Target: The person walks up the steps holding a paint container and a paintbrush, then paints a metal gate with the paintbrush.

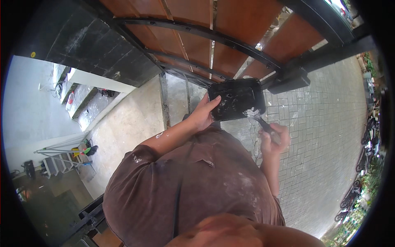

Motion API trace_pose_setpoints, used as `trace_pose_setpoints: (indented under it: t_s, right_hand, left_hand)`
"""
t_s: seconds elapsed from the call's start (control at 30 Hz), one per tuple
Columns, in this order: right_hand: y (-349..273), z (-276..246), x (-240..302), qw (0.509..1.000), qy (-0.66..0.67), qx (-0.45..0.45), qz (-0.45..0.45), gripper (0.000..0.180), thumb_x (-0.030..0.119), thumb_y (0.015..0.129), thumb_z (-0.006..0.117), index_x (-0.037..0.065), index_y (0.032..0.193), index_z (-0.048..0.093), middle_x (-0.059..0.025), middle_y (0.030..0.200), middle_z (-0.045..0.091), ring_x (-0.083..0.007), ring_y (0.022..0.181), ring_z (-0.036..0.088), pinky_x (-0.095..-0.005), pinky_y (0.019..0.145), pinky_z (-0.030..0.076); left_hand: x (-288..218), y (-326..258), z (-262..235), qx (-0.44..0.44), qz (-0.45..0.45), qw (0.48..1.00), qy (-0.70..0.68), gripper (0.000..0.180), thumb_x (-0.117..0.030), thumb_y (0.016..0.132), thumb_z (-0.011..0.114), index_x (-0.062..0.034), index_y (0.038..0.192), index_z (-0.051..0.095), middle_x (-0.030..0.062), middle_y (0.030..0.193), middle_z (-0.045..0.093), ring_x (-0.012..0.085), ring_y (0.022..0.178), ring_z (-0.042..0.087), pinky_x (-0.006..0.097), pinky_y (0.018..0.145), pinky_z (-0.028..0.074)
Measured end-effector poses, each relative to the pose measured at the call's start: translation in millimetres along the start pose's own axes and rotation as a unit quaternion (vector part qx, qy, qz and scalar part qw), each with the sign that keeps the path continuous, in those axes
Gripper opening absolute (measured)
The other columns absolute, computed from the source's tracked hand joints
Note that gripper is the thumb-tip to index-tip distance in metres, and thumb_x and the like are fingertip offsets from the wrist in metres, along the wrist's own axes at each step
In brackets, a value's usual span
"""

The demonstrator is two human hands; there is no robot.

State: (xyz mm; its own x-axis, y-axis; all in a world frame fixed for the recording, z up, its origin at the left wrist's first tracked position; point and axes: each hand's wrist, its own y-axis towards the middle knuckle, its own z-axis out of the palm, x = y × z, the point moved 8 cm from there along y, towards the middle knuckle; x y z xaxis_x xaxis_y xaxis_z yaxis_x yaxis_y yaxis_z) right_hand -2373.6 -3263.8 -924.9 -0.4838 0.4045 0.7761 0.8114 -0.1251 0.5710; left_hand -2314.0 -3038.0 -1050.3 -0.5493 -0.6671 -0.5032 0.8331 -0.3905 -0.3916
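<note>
While the left hand grips the near-left edge of a black tray with closed fingers, thumb on top, the tray sits level in front of the chest, before the gate. Keeping it flat and steady looks wise, so the pale paste at its right edge stays put. Hard, rectangular and round-cornered, the tray is smeared white inside. To the right, the right hand is wrapped around a dark-handled scraper, its tip in the lumpy, wet-looking paste; light scooping strokes should suit.
</note>
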Motion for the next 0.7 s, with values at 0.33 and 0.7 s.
trace_pose_setpoints:
  t_s: [0.33,0.7]
  right_hand:
    - [14,81,-54,0.935,0.18,0.077,0.294,0.06,0.057,0.101,0.048,0.005,0.132,0.046,0.0028,0.077,0.042,-0.0073,0.063,0.038,-0.0215,0.054,0.03]
    - [42,177,-70,0.896,0.251,0.157,0.331,0.052,0.051,0.105,0.042,0.009,0.135,0.047,0.0007,0.097,0.045,-0.0074,0.074,0.039,-0.023,0.06,0.034]
  left_hand:
    - [-75,-17,-45,0.006,0.054,0.997,0.051,0.05,-0.024,0.102,0.057,-0.0082,0.146,0.037,0.0116,0.137,0.056,0.025,0.123,0.059,0.043,0.105,0.05]
    - [-138,-40,-102,-0.002,0.058,0.983,0.172,0.056,-0.031,0.101,0.06,-0.0043,0.145,0.039,0.0114,0.137,0.056,0.0228,0.124,0.058,0.041,0.104,0.049]
